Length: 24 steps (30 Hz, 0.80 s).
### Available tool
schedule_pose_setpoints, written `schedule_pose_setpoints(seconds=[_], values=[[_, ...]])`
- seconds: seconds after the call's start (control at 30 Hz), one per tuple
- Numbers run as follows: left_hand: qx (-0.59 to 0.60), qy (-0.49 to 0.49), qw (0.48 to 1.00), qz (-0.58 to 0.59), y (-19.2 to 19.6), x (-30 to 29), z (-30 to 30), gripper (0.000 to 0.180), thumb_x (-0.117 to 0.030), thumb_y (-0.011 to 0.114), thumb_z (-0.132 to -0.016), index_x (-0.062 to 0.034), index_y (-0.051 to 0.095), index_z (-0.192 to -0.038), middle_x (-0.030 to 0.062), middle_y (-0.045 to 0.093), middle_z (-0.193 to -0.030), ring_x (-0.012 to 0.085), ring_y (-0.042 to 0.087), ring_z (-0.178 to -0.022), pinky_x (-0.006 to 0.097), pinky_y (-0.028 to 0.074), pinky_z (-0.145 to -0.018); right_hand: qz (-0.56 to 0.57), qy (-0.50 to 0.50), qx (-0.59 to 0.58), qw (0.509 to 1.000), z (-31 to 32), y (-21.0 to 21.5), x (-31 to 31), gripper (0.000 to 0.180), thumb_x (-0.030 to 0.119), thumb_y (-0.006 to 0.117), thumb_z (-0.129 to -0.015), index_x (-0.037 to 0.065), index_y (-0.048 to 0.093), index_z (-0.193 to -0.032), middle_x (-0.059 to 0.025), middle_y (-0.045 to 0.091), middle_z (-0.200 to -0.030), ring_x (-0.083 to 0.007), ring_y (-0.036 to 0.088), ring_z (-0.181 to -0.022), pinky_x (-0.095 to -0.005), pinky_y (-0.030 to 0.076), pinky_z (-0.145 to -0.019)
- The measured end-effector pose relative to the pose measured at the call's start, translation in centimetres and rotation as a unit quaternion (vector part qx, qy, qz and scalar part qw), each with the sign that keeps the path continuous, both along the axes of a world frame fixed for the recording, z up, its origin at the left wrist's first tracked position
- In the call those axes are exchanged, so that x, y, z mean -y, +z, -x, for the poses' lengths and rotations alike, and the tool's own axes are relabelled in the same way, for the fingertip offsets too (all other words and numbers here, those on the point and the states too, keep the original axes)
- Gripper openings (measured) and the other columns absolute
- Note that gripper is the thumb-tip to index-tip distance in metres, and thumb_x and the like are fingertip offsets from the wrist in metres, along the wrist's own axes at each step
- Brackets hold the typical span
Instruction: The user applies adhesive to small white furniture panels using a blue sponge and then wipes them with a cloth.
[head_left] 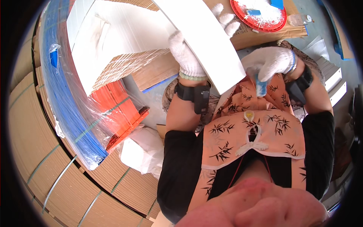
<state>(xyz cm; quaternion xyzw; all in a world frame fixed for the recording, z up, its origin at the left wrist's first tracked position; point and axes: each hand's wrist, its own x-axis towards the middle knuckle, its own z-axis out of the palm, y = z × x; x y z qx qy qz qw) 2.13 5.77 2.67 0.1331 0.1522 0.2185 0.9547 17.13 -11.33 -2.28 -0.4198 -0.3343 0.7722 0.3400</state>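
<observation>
two gloved hands are working on one white panel (206, 41) — a flat, stiff board that is running from the far middle down toward the person's chest. the left hand (185, 55) is gripping it, palm on the near face and fingertips (227, 19) curling over the far edge. the right hand (270, 62) is closing around a small blue tool (261, 85) and pressing it at the panel's near corner.

the board is looking light and rigid, probably smooth, so the knit gloves are helping; holding it by the long edges seems safest, since the corners may dent.

stacked cardboard sheets (45, 151) are filling the left and near side, with a plastic-wrapped blue and orange bundle (75, 113) beside them. a red tray (261, 15) of white scraps is sitting on a cardboard piece (264, 34) at the far right — the room is looking crowded.
</observation>
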Motion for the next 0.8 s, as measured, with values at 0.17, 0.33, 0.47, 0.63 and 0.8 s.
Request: schedule_pose_setpoints(seconds=[0.17,0.33,0.47,0.63,0.8], values=[[0.04,0.031,0.999,0.002,-2.4,-1.7,0.6,0.07,-0.045,0.05,-0.095,0.004,0.041,-0.145,0.0263,0.051,-0.142,0.0429,0.05,-0.129,0.056,0.03,-0.12,-0.194,-0.073,0.092,0.974,-2.4,3.2,-0.6,0.069,0.043,0.083,-0.074,-0.005,0.066,-0.121,-0.0118,0.069,-0.101,-0.0154,0.063,-0.082,-0.0287,0.051,-0.067],[0.168,-0.077,0.971,0.153,-4.4,-1.1,-1.6,0.063,-0.043,0.05,-0.097,0.0065,0.047,-0.136,0.0211,0.057,-0.127,0.0373,0.052,-0.122,0.052,0.036,-0.115,-0.334,-0.086,-0.125,0.93,3.2,1.8,-4.3,0.053,0.02,0.075,-0.083,-0.007,0.056,-0.125,-0.02,0.068,-0.104,-0.0259,0.069,-0.087,-0.0363,0.057,-0.074],[0.174,-0.111,0.977,0.051,-8.7,0.5,1.9,0.086,-0.074,0.044,-0.093,-0.007,0.044,-0.148,0.02,0.056,-0.139,0.0321,0.057,-0.127,0.046,0.054,-0.1,-0.193,-0.204,-0.329,0.902,2.0,0.0,-4.4,0.041,0.009,0.059,-0.096,-0.006,0.056,-0.135,-0.022,0.066,-0.126,-0.0235,0.065,-0.121,-0.0301,0.057,-0.097],[0.012,-0.109,0.994,-0.031,-8.3,1.3,2.2,0.08,-0.069,0.045,-0.095,-0.0086,0.046,-0.147,0.0152,0.057,-0.14,0.0292,0.061,-0.122,0.042,0.056,-0.097,-0.335,-0.393,-0.232,0.824,-1.5,1.2,-7.2,0.043,0.018,0.062,-0.094,-0.009,0.055,-0.126,-0.0213,0.066,-0.113,-0.0314,0.069,-0.099,-0.0412,0.059,-0.087],[-0.119,-0.02,0.985,-0.124,-8.4,-1.3,1.9,0.073,-0.052,0.047,-0.098,-0.0039,0.037,-0.152,0.0174,0.051,-0.146,0.0322,0.055,-0.13,0.046,0.05,-0.107,-0.224,-0.339,-0.347,0.845,2.5,0.8,-7.1,0.04,0.015,0.063,-0.093,-0.009,0.057,-0.124,-0.0224,0.066,-0.119,-0.0297,0.069,-0.094,-0.0374,0.057,-0.088]])
